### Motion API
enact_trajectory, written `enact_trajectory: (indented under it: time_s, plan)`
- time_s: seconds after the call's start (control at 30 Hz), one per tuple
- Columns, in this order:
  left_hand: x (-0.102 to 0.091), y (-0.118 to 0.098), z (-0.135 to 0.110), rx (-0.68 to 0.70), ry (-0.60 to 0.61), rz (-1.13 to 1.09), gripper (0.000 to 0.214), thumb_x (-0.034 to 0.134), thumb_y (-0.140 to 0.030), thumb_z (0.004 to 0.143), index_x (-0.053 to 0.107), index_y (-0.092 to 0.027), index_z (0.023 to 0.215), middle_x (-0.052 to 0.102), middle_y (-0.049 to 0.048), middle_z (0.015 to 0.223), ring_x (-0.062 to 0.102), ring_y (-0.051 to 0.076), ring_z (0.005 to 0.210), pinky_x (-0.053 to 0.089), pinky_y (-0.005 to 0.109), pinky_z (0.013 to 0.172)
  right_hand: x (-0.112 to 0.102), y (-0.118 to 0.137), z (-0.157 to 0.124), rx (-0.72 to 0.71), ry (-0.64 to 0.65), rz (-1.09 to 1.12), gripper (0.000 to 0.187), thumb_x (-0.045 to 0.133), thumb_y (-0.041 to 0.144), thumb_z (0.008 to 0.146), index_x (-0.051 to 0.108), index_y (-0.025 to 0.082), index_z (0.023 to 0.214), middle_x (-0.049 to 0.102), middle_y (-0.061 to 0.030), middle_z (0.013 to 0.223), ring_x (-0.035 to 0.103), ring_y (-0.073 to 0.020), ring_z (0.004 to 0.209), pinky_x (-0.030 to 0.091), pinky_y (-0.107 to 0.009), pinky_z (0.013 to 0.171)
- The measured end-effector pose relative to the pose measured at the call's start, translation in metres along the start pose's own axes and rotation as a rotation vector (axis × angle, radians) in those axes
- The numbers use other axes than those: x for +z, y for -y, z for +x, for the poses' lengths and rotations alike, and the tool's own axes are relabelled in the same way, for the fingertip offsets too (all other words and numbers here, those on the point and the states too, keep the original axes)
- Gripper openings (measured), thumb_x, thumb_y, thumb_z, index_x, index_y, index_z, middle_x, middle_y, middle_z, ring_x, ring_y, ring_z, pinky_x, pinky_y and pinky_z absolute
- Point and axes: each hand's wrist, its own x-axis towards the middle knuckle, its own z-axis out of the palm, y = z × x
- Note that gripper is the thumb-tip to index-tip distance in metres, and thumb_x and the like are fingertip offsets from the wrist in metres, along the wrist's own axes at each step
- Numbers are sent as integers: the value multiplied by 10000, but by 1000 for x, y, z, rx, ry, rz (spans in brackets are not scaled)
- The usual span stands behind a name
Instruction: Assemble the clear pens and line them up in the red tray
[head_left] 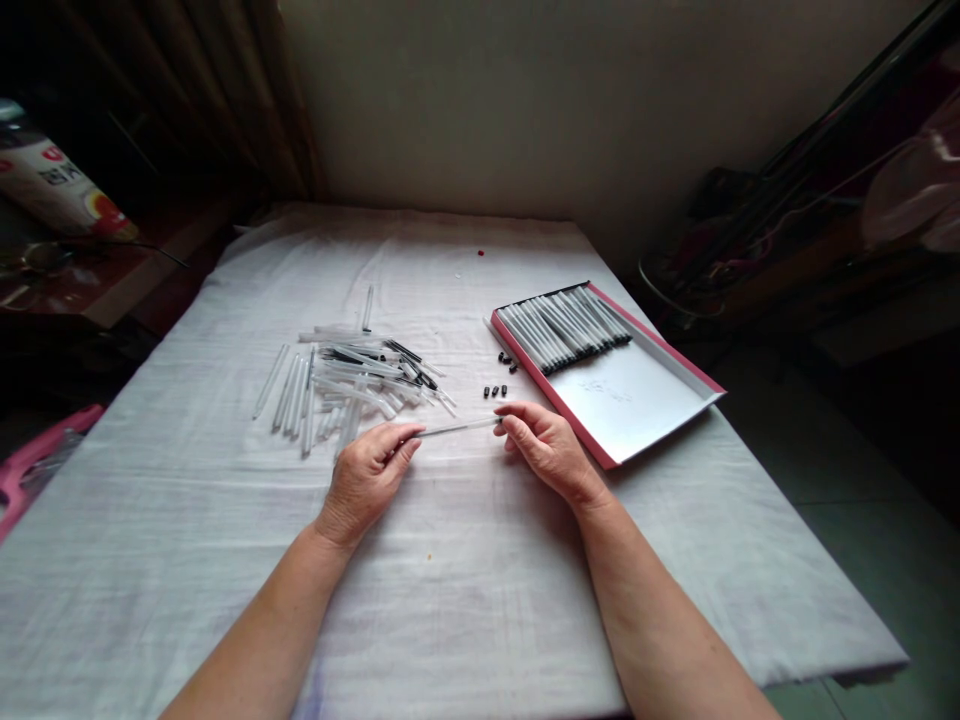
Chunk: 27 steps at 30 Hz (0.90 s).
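Note:
My left hand point(371, 472) and my right hand point(546, 446) hold one clear pen tube point(456, 429) between them, just above the white cloth. The left fingers pinch its left end. The right fingertips close on its right end. A loose pile of clear pen tubes and black-tipped refills point(349, 385) lies beyond my left hand. A few small black caps point(494, 391) sit just past my right hand.
A shallow red-rimmed white tray point(645, 400) at the right holds a row of assembled pens point(566, 325) at its far end. The white cloth point(450, 600) covers the table. Dark clutter lies off the table on both sides.

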Motion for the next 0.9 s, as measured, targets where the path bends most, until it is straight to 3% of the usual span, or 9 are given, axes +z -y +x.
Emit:
enact_trajectory:
  time_s: [0.07, 0.27, 0.43, 0.53, 0.73, 0.9]
  plan:
    - [0, 1, 0, -3, 2, 3, 205, 557, -270, 893, 712, -186, 997, 747, 68, 944, 685, 185, 886, 530, 290, 826, 0, 1, 1, -7, 4, 72, 311, 640, 424, 798, 647, 177, 987, 694, -42, 799, 614, -129, 630, 519, -250, 568]
    - [0, 1, 0, 3, 11, 10, 209, 558, -270, 892, 712, -184, 1004, 745, 68, 955, 684, 187, 900, 524, 292, 846, 1, 3, 1, 14, -9, 52, 268, 624, 433, 810, 640, 165, 794, 675, -37, 720, 604, -124, 580, 520, -260, 562]
    - [1, 1, -1, -9, -3, -16, 202, 570, -266, 879, 720, -182, 987, 747, 74, 939, 685, 190, 888, 525, 298, 839, 1, 1, 1, 25, -8, 93, 308, 676, 430, 758, 646, 175, 926, 699, -51, 825, 623, -137, 634, 527, -263, 560]
    - [1, -1, 0, -88, -7, -81, 192, 595, -277, 852, 729, -192, 962, 749, 72, 936, 683, 194, 876, 532, 305, 817, 1, 2, 1, 16, 9, 77, 264, 667, 410, 762, 635, 177, 882, 688, -41, 792, 611, -132, 626, 522, -259, 561]
    - [1, -1, 2, -342, -31, -336, 259, 655, -369, 781, 732, -158, 911, 735, 57, 801, 665, 168, 724, 527, 239, 613, -2, 5, -1, 24, 71, -41, 282, 559, 428, 849, 621, 169, 755, 673, -38, 711, 576, -114, 584, 495, -241, 565]
    - [1, -1, 3, -369, -37, -382, 279, 680, -383, 755, 734, -151, 899, 724, 59, 776, 651, 164, 704, 516, 234, 590, 0, 1, -1, 59, 84, 72, 276, 652, 410, 779, 619, 187, 939, 681, -37, 822, 616, -135, 655, 522, -254, 573]
